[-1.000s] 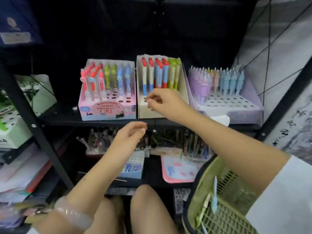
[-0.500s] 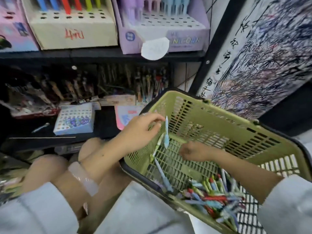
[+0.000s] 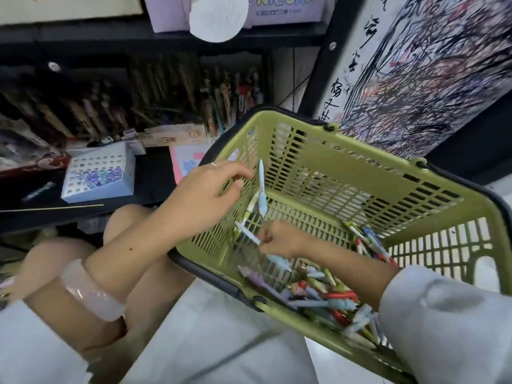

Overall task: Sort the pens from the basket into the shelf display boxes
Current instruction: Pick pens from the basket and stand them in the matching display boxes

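A green plastic basket point(image 3: 360, 173) rests tilted at my right, beside my knees. Several coloured pens point(image 3: 327, 295) lie heaped in its near lower corner. My right hand point(image 3: 279, 239) is inside the basket, pinching a white and blue pen point(image 3: 247, 232) by one end. A light blue pen point(image 3: 261, 189) stands upright against the basket's left wall. My left hand point(image 3: 207, 195) reaches over the basket's left rim beside that pen, fingers loosely curled and holding nothing. The bottom of the purple display box point(image 3: 282, 9) shows at the top edge.
A round white tag point(image 3: 219, 18) hangs from the upper shelf. The lower shelf holds rows of dark pens point(image 3: 166, 90), a white box with holes point(image 3: 97, 176) and a pink card point(image 3: 185, 162). A scribbled paper panel point(image 3: 429, 73) stands to the right.
My view dropped from the shelf boxes down to the basket. My right hand moved from the beige box into the basket and closed on a pen; my left hand reached to the basket's rim.
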Tool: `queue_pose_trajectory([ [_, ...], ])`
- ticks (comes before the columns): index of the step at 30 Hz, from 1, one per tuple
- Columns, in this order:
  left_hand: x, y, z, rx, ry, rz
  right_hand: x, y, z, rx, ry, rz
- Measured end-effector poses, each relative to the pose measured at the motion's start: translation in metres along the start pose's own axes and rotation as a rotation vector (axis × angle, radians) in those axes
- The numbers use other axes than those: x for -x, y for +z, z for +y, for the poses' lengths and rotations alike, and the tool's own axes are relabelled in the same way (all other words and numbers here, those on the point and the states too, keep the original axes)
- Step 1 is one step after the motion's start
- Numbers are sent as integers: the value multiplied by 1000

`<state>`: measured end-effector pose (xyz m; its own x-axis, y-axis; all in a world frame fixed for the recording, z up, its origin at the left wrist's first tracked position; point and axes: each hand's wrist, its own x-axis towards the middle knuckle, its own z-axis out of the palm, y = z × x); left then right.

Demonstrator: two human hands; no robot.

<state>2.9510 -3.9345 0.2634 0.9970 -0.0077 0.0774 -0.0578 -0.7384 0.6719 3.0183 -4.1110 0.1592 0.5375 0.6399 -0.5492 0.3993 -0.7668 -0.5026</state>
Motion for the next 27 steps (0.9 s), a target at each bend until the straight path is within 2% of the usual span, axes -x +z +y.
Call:
queue_pose_trajectory([
  [4, -4, 15, 11, -12, 2, -28, 39, -28, 31, 300, 74, -178],
  [8, -2, 30, 12, 27, -34, -176, 72, 5, 65, 358, 79, -329],
  [13, -3, 33, 6, 29, -70, -228, 79, 55, 76, 739, 39, -42],
  [17, -2, 32, 7, 60, -84, -218, 73, 46, 78, 702, -10, -55],
  [21, -1, 30, 12, 90, -112, -238, 73, 21, 76, 481, -28, -87],
  [24, 1, 29, 16, 83, -129, -266, 68, 15, 71, 505, -16, -128],
  [27, 2, 29, 13, 103, -134, -247, 62, 22, 64, 548, 1, -259],
])
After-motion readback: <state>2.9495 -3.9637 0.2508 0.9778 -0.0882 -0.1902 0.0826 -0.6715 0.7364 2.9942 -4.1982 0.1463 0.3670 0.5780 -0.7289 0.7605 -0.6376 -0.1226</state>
